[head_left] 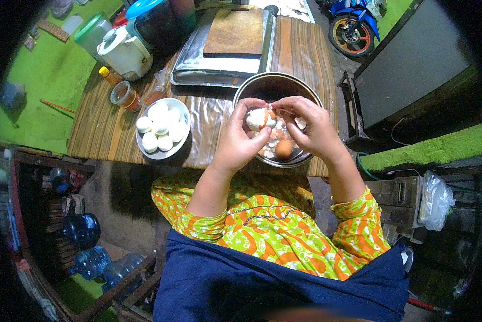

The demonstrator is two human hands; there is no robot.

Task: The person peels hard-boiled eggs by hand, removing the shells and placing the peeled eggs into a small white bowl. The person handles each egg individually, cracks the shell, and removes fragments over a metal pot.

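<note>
Over a round metal pot [241,86], my left hand [241,131] grips a boiled egg [257,119], white where peeled and still brown-shelled on its right side. My right hand [310,126] is beside it with curled fingers, its fingertips at the shell near the egg's top; whether a shell bit is pinched there is too small to tell. Inside the pot lie broken eggshells [276,134] and a whole brown egg [284,148]. Left of my hands, a white bowl [182,140] holds several peeled white eggs [159,126].
Behind the pot, a wooden board [234,32] rests on a metal tray [214,78]. A plastic cup [125,96], a yellow-capped bottle [110,76] and a white jug [125,53] stand at the table's left. A motorcycle [353,32] is at the far right.
</note>
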